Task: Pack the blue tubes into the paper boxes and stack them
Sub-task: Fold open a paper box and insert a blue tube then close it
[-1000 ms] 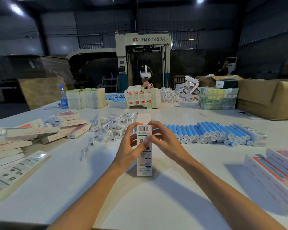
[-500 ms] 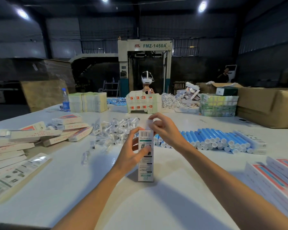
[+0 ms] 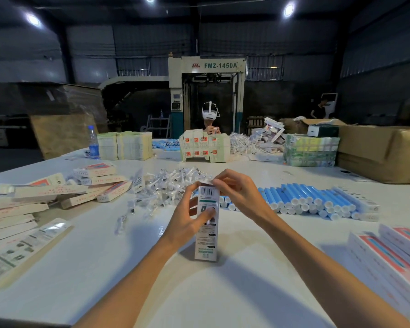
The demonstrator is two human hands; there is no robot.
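A tall white paper box (image 3: 206, 235) with a barcode stands upright on the white table (image 3: 128, 268) in front of me. My left hand (image 3: 187, 218) grips its upper left side, thumb across the printed face. My right hand (image 3: 237, 192) pinches the flap at the box's top. A row of blue tubes (image 3: 303, 200) with white caps lies on the table behind and to the right of my hands. What is inside the box is hidden.
Flat and folded boxes (image 3: 64, 190) are piled at the left, packed boxes (image 3: 393, 259) stacked at the right. A heap of small clear-wrapped items (image 3: 166, 185) lies behind the box. Across the table sit carton stacks (image 3: 124, 145), a water bottle (image 3: 93, 145), cardboard cases (image 3: 379, 150) and another person (image 3: 210, 119).
My right hand has gone from the box's upper side to its top flap. The box stays upright in my left hand, and my view has tilted up slightly.
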